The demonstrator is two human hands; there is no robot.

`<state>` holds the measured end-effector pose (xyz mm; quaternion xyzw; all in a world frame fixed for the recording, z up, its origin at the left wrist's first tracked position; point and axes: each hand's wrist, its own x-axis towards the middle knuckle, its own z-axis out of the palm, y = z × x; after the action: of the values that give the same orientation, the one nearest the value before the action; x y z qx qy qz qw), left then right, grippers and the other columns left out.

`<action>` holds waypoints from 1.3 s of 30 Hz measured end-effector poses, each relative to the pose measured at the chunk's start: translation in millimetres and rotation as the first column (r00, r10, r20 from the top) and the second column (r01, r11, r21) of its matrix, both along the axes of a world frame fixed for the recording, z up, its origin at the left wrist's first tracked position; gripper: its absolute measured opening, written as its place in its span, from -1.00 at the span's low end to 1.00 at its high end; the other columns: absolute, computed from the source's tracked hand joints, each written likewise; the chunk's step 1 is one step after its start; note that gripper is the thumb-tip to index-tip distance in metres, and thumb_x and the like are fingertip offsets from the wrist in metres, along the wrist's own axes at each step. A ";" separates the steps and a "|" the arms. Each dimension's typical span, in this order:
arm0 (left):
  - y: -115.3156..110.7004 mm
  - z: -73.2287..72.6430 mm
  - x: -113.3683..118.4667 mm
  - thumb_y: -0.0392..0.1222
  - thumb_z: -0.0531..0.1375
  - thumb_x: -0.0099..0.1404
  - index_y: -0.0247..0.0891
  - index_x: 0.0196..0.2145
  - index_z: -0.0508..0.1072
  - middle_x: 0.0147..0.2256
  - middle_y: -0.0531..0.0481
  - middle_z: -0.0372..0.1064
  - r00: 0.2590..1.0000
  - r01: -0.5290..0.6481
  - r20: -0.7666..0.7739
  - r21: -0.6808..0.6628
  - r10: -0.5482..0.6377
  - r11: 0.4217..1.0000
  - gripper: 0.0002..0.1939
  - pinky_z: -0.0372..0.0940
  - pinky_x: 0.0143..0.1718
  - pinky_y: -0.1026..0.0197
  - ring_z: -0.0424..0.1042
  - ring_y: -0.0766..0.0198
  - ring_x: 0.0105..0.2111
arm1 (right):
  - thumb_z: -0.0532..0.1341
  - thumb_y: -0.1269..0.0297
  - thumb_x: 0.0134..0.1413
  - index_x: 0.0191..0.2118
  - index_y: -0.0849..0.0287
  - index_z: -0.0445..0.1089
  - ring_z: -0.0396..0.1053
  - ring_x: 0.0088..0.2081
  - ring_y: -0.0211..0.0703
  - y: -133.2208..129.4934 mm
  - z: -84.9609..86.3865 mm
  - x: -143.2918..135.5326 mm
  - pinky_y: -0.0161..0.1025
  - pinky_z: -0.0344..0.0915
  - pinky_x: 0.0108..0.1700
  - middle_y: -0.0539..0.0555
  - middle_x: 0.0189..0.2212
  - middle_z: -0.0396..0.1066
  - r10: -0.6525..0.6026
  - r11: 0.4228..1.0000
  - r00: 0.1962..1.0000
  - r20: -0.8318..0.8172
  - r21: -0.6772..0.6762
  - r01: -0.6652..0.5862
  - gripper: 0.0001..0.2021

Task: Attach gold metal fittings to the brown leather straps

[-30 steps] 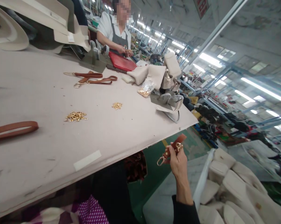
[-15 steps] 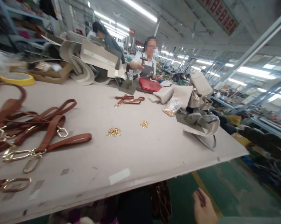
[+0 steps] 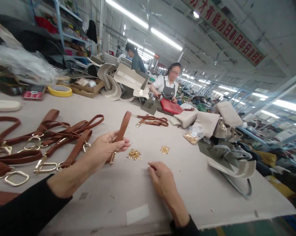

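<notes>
My left hand [image 3: 113, 144] grips a brown leather strap [image 3: 123, 126], its looped end rising above the fingers and gold-coloured hardware hanging below. My right hand [image 3: 161, 177] hovers low over the table's near side, fingers curled and thumb close to the index finger; whatever may be in them is hidden. Just beyond the two hands lie a pile of small gold metal pieces [image 3: 134, 154] and a smaller gold pile [image 3: 165, 149]. On the left, several brown straps [image 3: 74, 131] with gold rings and clasps lie heaped, partly behind my left forearm.
Farther back on the table [image 3: 108, 209] are more brown straps [image 3: 153, 120], yellow tape [image 3: 60, 90] and a cardboard box [image 3: 89, 88]. Beige bags [image 3: 207, 123] and a plastic bag of gold pieces [image 3: 191, 137] stand right. Across the table, a person [image 3: 166, 85] handles a red bag [image 3: 171, 106].
My left hand has come into view with a brown strap in it. My right hand has moved from beside the table's edge to above the table. The view has turned left.
</notes>
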<state>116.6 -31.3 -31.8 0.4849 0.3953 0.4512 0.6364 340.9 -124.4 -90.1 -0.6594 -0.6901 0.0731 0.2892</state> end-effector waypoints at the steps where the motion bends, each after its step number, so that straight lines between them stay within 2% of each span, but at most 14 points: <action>1: 4.5 -2.6 7.4 -0.30 0.27 0.15 -0.35 -0.15 0.44 -0.24 -0.09 0.50 0.998 0.033 0.051 -0.034 -0.032 0.999 -0.73 0.42 -0.24 0.31 0.50 0.29 -0.27 | 0.12 0.34 0.14 -0.16 0.15 0.48 0.43 -0.23 -0.10 12.9 -2.3 -5.7 -0.18 0.31 -0.14 0.11 -0.26 0.52 -0.024 1.000 1.000 -0.001 -0.015 0.024 -0.77; 3: 11.5 -8.5 17.5 -0.28 0.26 0.18 -0.34 -0.16 0.44 -0.26 -0.09 0.50 0.985 0.104 0.145 -0.109 -0.088 0.989 -0.75 0.42 -0.24 0.35 0.51 0.32 -0.28 | 0.15 0.30 0.13 -0.17 0.16 0.49 0.42 -0.29 -0.11 32.4 -6.5 -13.9 -0.20 0.29 -0.19 0.10 -0.30 0.51 -0.069 0.997 0.998 0.005 -0.047 0.069 -0.79; 5: 15.4 -15.5 22.5 -0.20 0.22 0.23 -0.29 -0.12 0.41 -0.30 -0.05 0.48 0.980 0.150 0.152 -0.131 -0.129 0.980 -0.74 0.39 -0.45 0.40 0.49 0.37 -0.42 | 0.18 0.28 0.11 -0.22 0.14 0.50 0.41 -0.32 -0.11 44.0 -10.5 -18.8 -0.22 0.26 -0.23 0.08 -0.36 0.49 -0.085 0.994 0.996 0.023 -0.074 0.086 -0.83; 8: 17.0 -26.5 23.7 -0.03 0.16 0.28 -0.26 -0.26 0.40 -0.47 0.09 0.34 0.974 0.205 0.125 -0.123 -0.190 0.971 -0.76 0.00 -0.76 0.50 0.20 0.53 -0.70 | 0.19 0.31 0.10 -0.34 0.09 0.50 0.40 -0.32 -0.11 50.1 -15.7 -22.0 -0.23 0.22 -0.25 0.05 -0.40 0.47 -0.071 0.994 0.997 0.027 -0.078 0.073 -0.87; 9: 17.1 -29.9 23.2 0.01 0.15 0.28 -0.28 -0.34 0.39 -0.51 0.12 0.29 0.970 0.221 0.126 -0.120 -0.206 0.968 -0.73 -0.10 -0.77 0.50 0.10 0.56 -0.72 | 0.18 0.32 0.10 -0.36 0.09 0.49 0.40 -0.33 -0.12 50.2 -16.8 -22.0 -0.23 0.22 -0.25 0.04 -0.41 0.46 -0.060 0.996 0.998 0.011 -0.072 0.061 -0.87; 11: 17.3 -35.2 21.6 0.04 0.14 0.28 -0.32 -0.41 0.39 -0.51 0.12 0.23 0.961 0.243 0.171 -0.136 -0.219 0.960 -0.67 -0.11 -0.73 0.48 0.05 0.57 -0.69 | 0.17 0.32 0.10 -0.40 0.11 0.47 0.38 -0.36 -0.15 49.5 -17.4 -20.6 -0.25 0.21 -0.28 0.01 -0.44 0.45 -0.053 0.997 0.996 -0.069 -0.058 0.049 -0.86; 13: 17.3 -38.3 19.6 0.02 0.15 0.25 -0.32 -0.29 0.46 -0.46 0.09 0.24 0.945 0.259 0.251 -0.194 -0.207 0.946 -0.68 -0.03 -0.66 0.45 0.11 0.53 -0.63 | 0.16 0.30 0.11 -0.43 0.14 0.44 0.36 -0.40 -0.18 49.2 -16.2 -18.4 -0.27 0.21 -0.32 0.00 -0.48 0.45 -0.071 0.996 0.974 -0.216 -0.065 0.058 -0.85; 16: 15.8 -39.0 17.2 -0.08 0.18 0.18 -0.31 -0.03 0.46 -0.47 0.09 0.23 0.926 0.279 0.315 -0.206 -0.207 0.938 -0.58 0.06 -0.57 0.40 0.15 0.46 -0.56 | 0.22 0.21 0.06 -0.47 0.17 0.39 0.31 -0.48 -0.23 50.6 -12.9 -15.8 -0.31 0.20 -0.41 -0.02 -0.55 0.42 -0.116 0.990 0.871 -0.478 -0.126 0.063 -0.82; 20: 12.3 -36.7 18.2 -0.21 0.20 0.16 -0.28 0.05 0.42 -0.52 0.10 0.30 0.953 0.272 0.155 -0.070 -0.259 0.960 -0.53 0.14 -0.43 0.35 0.21 0.39 -0.49 | 0.32 0.13 -0.06 -0.43 0.20 0.38 0.32 -0.52 -0.28 52.7 -8.9 -17.3 -0.34 0.23 -0.43 -0.05 -0.58 0.40 -0.117 0.988 0.660 -0.742 -0.153 0.003 -0.77; 24: 10.3 -39.1 24.9 -0.27 0.25 0.11 -0.27 -0.14 0.52 -0.37 0.07 0.43 0.960 0.276 0.024 0.039 -0.277 0.960 -0.69 0.19 -0.34 0.33 0.28 0.38 -0.43 | 0.34 0.13 -0.06 -0.43 0.22 0.46 0.33 -0.54 -0.30 50.6 -7.0 -20.4 -0.34 0.27 -0.42 -0.02 -0.60 0.44 -0.094 0.988 0.490 -0.867 -0.141 -0.060 -0.77; 27: 7.7 -46.1 31.2 -0.27 0.23 0.14 -0.32 -0.30 0.51 -0.46 0.09 0.41 0.959 0.284 -0.026 0.046 -0.283 0.958 -0.85 0.17 -0.40 0.35 0.28 0.39 -0.48 | 0.39 0.18 -0.11 -0.37 0.21 0.52 0.39 -0.51 -0.26 48.2 -7.6 -21.9 -0.30 0.33 -0.40 0.02 -0.54 0.50 -0.073 0.982 0.341 -0.937 -0.127 -0.138 -0.80; 29: 5.2 -50.7 34.8 -0.26 0.20 0.16 -0.32 -0.31 0.48 -0.47 0.08 0.42 0.950 0.311 -0.011 0.039 -0.311 0.950 -0.88 0.20 -0.41 0.34 0.31 0.38 -0.48 | 0.39 0.23 -0.10 -0.33 0.18 0.53 0.43 -0.48 -0.23 47.4 -8.6 -23.0 -0.26 0.38 -0.34 0.03 -0.50 0.53 -0.035 0.976 0.292 -0.956 -0.096 -0.197 -0.82; 34: 1.3 -53.1 38.2 -0.31 0.10 0.21 -0.31 -0.23 0.45 -0.34 0.02 0.44 0.923 0.382 0.007 0.099 -0.385 0.919 -0.82 0.29 -0.21 0.26 0.41 0.29 -0.32 | 0.37 0.25 -0.05 -0.34 0.18 0.53 0.47 -0.45 -0.21 47.8 -9.0 -27.1 -0.23 0.40 -0.26 0.03 -0.52 0.54 0.019 0.969 0.366 -0.930 -0.072 -0.235 -0.86; 39: -0.6 -49.9 36.0 -0.40 0.04 0.18 -0.32 -0.13 0.45 -0.32 0.04 0.42 0.900 0.436 -0.069 0.168 -0.430 0.884 -0.67 0.25 -0.18 0.27 0.36 0.30 -0.29 | 0.37 0.23 -0.08 -0.39 0.18 0.53 0.44 -0.48 -0.25 47.5 -6.3 -30.0 -0.29 0.38 -0.31 0.00 -0.56 0.51 0.021 0.973 0.453 -0.891 -0.086 -0.214 -0.86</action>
<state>152.7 -31.9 -81.7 0.6227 0.2444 0.3241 0.6689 310.9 -76.9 -96.4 -0.4996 -0.4737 0.4882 0.5363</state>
